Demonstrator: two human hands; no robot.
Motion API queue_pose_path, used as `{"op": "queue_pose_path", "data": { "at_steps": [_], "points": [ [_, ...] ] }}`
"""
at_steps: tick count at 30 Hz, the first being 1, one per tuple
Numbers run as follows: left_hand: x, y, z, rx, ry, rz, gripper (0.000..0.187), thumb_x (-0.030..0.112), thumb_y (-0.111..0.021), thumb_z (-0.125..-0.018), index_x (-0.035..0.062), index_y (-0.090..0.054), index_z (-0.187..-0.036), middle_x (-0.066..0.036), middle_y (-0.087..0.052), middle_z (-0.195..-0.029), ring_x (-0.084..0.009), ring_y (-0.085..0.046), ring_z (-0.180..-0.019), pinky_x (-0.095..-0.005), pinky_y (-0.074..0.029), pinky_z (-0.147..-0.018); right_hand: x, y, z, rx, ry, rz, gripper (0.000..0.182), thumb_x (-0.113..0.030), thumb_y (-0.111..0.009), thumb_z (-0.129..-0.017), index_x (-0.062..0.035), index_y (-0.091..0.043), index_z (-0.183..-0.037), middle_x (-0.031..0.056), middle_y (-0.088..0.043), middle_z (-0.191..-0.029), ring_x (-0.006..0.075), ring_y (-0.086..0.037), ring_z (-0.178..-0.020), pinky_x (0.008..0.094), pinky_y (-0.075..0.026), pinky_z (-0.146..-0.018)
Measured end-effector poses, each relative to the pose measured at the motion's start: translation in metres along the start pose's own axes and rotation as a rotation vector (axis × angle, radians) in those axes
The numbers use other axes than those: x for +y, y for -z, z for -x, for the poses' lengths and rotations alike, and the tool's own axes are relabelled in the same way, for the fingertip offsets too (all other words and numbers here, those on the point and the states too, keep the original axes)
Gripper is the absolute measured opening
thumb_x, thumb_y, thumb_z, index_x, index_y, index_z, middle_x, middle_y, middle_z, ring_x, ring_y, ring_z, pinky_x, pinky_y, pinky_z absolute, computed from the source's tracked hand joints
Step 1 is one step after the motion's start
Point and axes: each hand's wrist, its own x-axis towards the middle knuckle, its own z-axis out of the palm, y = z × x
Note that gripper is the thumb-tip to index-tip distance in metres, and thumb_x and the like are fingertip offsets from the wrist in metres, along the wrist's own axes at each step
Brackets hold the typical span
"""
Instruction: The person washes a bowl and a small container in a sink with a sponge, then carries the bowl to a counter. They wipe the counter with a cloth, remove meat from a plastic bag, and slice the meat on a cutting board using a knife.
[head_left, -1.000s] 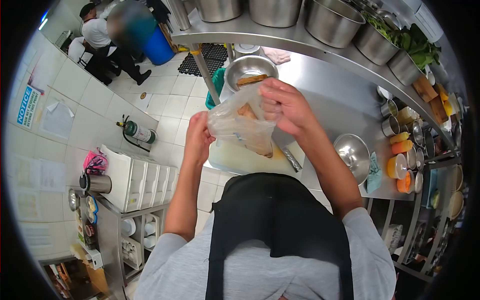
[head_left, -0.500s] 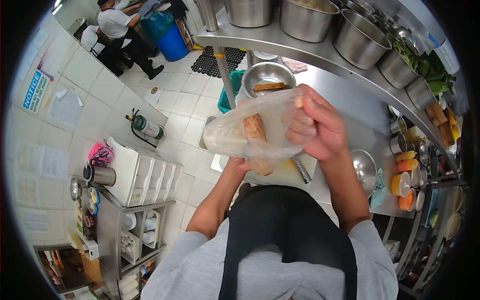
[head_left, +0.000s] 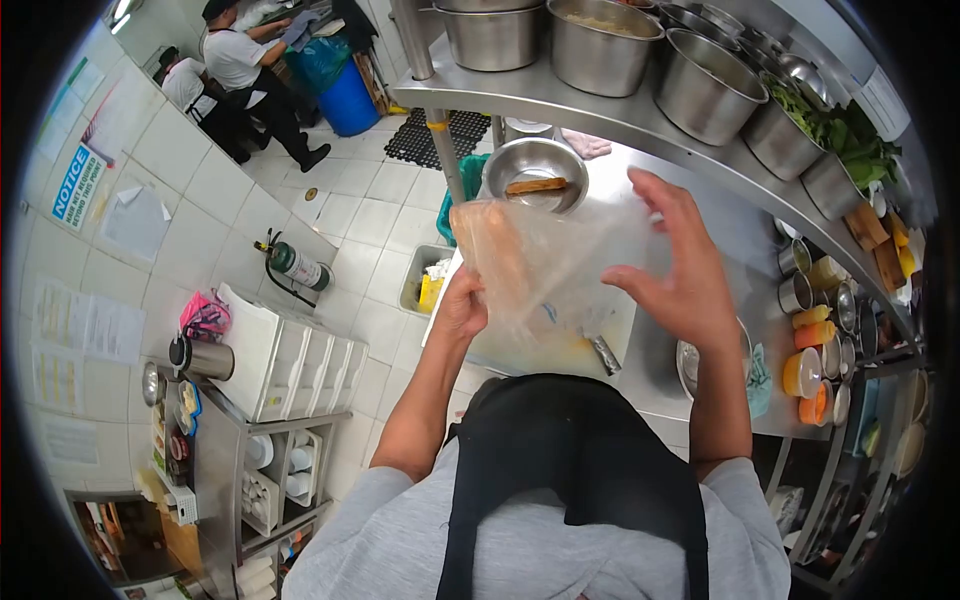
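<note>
Holding a clear plastic bag (head_left: 545,265) up in front of the chest, above the pale cutting board (head_left: 555,345), the person works it between both hands. A brownish, bread-like piece shows faintly through the film near the bag's upper left; its exact shape is blurred. The left hand (head_left: 462,310) is closed on the bag's lower left edge, fingers pinching the film. The right hand (head_left: 690,275) is spread wide, fingers fanned and palm turned toward the bag's right side; whether the fingertips touch the film I cannot tell.

To do this well, I judge the left pinch should stay firm on the edge so the bag does not sag, while the spread right hand finds the opposite edge and takes it without crushing what is inside. Keeping the bag over the board would mean anything that slips out lands on a clean surface.

Just behind the bag a steel bowl (head_left: 535,170) sits on the steel counter (head_left: 690,215) with a long browned piece in it. A knife handle (head_left: 603,354) lies at the board's right edge. Overhead, a shelf (head_left: 600,105) carries steel pots and leafy greens (head_left: 845,135). Small containers with orange contents (head_left: 812,365) line the counter's right. Two other people (head_left: 235,75) work far off by a blue bin (head_left: 348,98).
</note>
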Motion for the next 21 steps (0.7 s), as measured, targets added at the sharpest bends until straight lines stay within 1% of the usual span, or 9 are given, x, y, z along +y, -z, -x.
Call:
{"op": "queue_pose_path", "data": {
  "at_steps": [1, 4, 7, 10, 13, 15, 17, 18, 21],
  "points": [
    [0.001, -0.002, 0.001, 0.017, 0.002, -0.06, 0.084, 0.007, -0.061, -0.078, 0.0032, -0.038, -0.158, -0.012, -0.058, -0.147, -0.0257, -0.06, -0.135, -0.0434, -0.051, -0.114, -0.008, 0.002, -0.003, 0.012, 0.067, 0.28, 0.075, -0.013, -0.086, -0.079, -0.0073, -0.055, -0.147, 0.0168, -0.058, -0.138, 0.033, -0.056, -0.13, 0.0443, -0.046, -0.109],
    [0.003, -0.01, 0.002, -0.072, -0.013, -0.073, 0.07, 0.0, -0.059, -0.083, 0.0034, -0.047, -0.152, -0.012, -0.064, -0.14, -0.0244, -0.067, -0.125, -0.042, -0.056, -0.108, -0.002, -0.008, 0.002, -0.139, 0.12, 0.542, 0.087, -0.015, -0.089, -0.072, -0.0096, -0.053, -0.151, 0.0228, -0.053, -0.144, 0.0413, -0.049, -0.137, 0.0497, -0.038, -0.115],
    [0.005, -0.016, 0.002, -0.075, -0.021, -0.111, 0.071, 0.0, -0.06, -0.08, 0.003, -0.049, -0.15, -0.011, -0.066, -0.137, -0.0239, -0.068, -0.123, -0.0415, -0.055, -0.11, 0.009, -0.022, 0.011, -0.098, 0.083, 0.593, 0.086, -0.021, -0.092, -0.072, -0.0082, -0.054, -0.149, 0.0207, -0.052, -0.145, 0.0398, -0.05, -0.134, 0.0505, -0.038, -0.113],
    [0.01, -0.019, 0.007, -0.025, -0.085, -0.206, 0.073, -0.002, -0.06, -0.076, 0.002, -0.051, -0.148, -0.01, -0.068, -0.134, -0.023, -0.068, -0.121, -0.0401, -0.055, -0.109, 0.012, -0.02, 0.018, 0.14, -0.113, 0.52, 0.086, -0.027, -0.094, -0.073, -0.0075, -0.056, -0.147, 0.0212, -0.054, -0.141, 0.041, -0.052, -0.128, 0.0493, -0.041, -0.106],
    [0.011, -0.014, 0.011, 0.027, -0.167, -0.322, 0.074, -0.003, -0.062, -0.071, 0.0004, -0.053, -0.144, -0.01, -0.069, -0.133, -0.0224, -0.068, -0.121, -0.0378, -0.054, -0.108, 0.042, -0.03, 0.05, 0.339, -0.067, 0.466, 0.077, -0.027, -0.095, -0.075, -0.0031, -0.06, -0.139, 0.0225, -0.055, -0.137, 0.0338, -0.057, -0.119, 0.0446, -0.049, -0.092],
    [0.014, -0.019, 0.015, 0.06, -0.203, -0.356, 0.074, -0.005, -0.063, -0.069, 0.0001, -0.055, -0.142, -0.009, -0.068, -0.134, -0.0224, -0.068, -0.122, -0.037, -0.053, -0.107, 0.041, -0.037, 0.065, 0.064, -0.655, 0.203, 0.068, -0.026, -0.095, -0.078, -0.001, -0.063, -0.132, 0.0221, -0.06, -0.128, 0.0276, -0.062, -0.112, 0.0408, -0.052, -0.083],
    [0.016, -0.024, 0.02, 0.073, -0.206, -0.381, 0.076, -0.006, -0.063, -0.068, 0.0006, -0.054, -0.143, -0.008, -0.067, -0.136, -0.0221, -0.066, -0.125, -0.0369, -0.051, -0.109, 0.054, -0.05, 0.076, -0.127, -0.875, -0.016, 0.063, -0.025, -0.094, -0.08, 0.0008, -0.065, -0.129, 0.0211, -0.064, -0.119, 0.0226, -0.065, -0.105, 0.0377, -0.054, -0.077],
    [0.019, -0.027, 0.023, 0.065, -0.187, -0.39, 0.079, -0.007, -0.062, -0.068, 0.0014, -0.052, -0.145, -0.008, -0.066, -0.137, -0.0219, -0.065, -0.127, -0.0371, -0.049, -0.111, 0.071, -0.062, 0.085, -0.165, -0.81, -0.095, 0.062, -0.025, -0.094, -0.08, 0.0016, -0.066, -0.128, 0.0203, -0.066, -0.114, 0.0207, -0.067, -0.102, 0.0365, -0.055, -0.076],
    [0.02, -0.028, 0.022, 0.002, -0.16, -0.439, 0.079, -0.006, -0.063, -0.067, 0.0022, -0.052, -0.146, -0.006, -0.066, -0.137, -0.0208, -0.063, -0.129, -0.037, -0.048, -0.112, 0.087, -0.093, 0.089, 0.025, -0.483, -0.315, 0.066, -0.028, -0.093, -0.082, 0.001, -0.065, -0.134, 0.0184, -0.071, -0.111, 0.0218, -0.07, -0.1, 0.0353, -0.057, -0.084]
  ]
}}
